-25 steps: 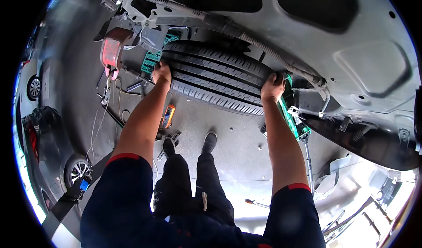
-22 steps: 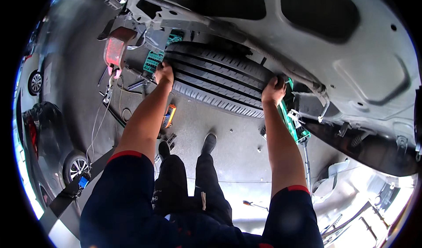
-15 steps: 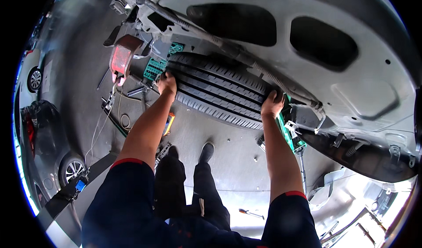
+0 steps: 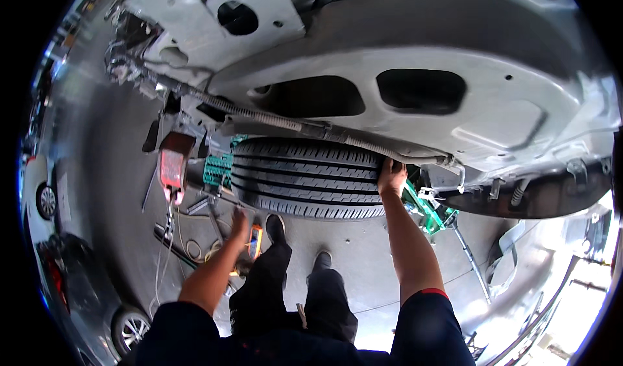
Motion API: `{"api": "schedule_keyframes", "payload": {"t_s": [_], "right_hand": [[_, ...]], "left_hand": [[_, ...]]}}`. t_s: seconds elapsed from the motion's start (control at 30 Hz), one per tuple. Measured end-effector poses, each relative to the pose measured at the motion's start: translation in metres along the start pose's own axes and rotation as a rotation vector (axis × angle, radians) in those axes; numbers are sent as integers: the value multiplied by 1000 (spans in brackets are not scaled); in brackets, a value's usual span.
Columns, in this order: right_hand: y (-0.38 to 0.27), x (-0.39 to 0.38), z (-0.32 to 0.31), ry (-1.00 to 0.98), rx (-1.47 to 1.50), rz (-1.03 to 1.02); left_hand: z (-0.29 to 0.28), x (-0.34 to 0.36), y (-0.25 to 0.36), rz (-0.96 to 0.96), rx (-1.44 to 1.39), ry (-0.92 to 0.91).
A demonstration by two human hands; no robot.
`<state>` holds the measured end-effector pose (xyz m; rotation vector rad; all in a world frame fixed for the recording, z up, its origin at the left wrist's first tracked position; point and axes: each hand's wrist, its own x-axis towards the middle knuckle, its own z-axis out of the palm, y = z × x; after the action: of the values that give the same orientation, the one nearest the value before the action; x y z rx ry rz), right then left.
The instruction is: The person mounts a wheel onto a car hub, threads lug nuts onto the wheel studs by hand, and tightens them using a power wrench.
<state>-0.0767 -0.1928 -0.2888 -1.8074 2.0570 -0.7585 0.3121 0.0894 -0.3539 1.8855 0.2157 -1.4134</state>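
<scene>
A black car tyre [image 4: 305, 178] with grooved tread stands under the pale metal body panel [image 4: 415, 132] of a car. My right hand [image 4: 392, 177] grips the tyre's right edge, its fingers over the far side. My left hand [image 4: 241, 225] is off the tyre, low on the left near an orange-and-yellow device [image 4: 255, 241]. Motion blurs its fingers, and nothing can be made out in it. A ribbed cable sleeve [image 4: 279, 121] runs along the panel just beyond the tyre.
Left of the tyre lie a green tool tray [image 4: 219, 169], a red clamp-like block [image 4: 172, 168] and a coiled hose [image 4: 192, 249]. A green floor jack [image 4: 428, 210] with a long handle [image 4: 472, 262] stands on the right. A dark car [image 4: 78, 288] is at the far left.
My left hand has let go of the tyre's left edge and moved down toward me. My right hand stays on the tyre. My feet have shifted, and the view has tilted up toward the car body.
</scene>
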Motion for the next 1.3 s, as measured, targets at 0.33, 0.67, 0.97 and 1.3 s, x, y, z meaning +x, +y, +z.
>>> {"api": "schedule_keyframes", "payload": {"t_s": [0.33,0.67,0.97,1.3], "right_hand": [[21,-17,13,-104,892,220],[180,-226,134,472,900,407],[179,-246,301,-188,452,-157],[189,-224,308,-142,380,-107]], "left_hand": [[75,30,-75,994,793,-152],[57,171,-81,2208,1571,388],[51,147,-65,1593,891,-62],[69,146,-63,865,-80,-572]]}}
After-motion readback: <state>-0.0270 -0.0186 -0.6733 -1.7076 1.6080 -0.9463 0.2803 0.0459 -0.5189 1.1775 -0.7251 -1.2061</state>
